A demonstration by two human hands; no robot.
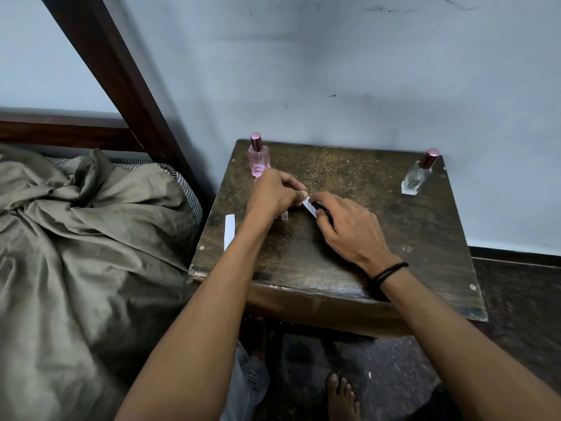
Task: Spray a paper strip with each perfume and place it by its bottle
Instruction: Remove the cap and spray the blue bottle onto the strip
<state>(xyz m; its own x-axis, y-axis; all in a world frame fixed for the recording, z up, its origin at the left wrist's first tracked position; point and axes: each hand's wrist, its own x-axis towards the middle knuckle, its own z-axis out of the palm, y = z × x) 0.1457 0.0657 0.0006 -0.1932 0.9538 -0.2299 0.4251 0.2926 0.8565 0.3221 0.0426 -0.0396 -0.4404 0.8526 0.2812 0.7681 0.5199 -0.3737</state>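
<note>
Above the middle of the dark wooden table (pixel 394 253), my left hand (pixel 273 194) pinches one end of a white paper strip (pixel 309 207). My right hand (pixel 346 227) is closed around a small dark bottle (pixel 324 213) whose tip lies against the strip's other end. A pink perfume bottle (pixel 258 158) with a metallic pink cap stands at the table's back left corner. At the back right stands a clear bottle (pixel 416 177) with the same kind of cap. A second paper strip (pixel 229 231) lies flat near the left edge. A small translucent piece (pixel 284 216) stands just under my left hand.
A bed with a crumpled olive sheet (pixel 91 238) touches the table's left side, and a dark wooden bedpost (pixel 121 86) slants up behind it. The blue wall (pixel 334 71) runs right behind the table. My bare foot (pixel 341 396) rests on the dark floor below the front edge.
</note>
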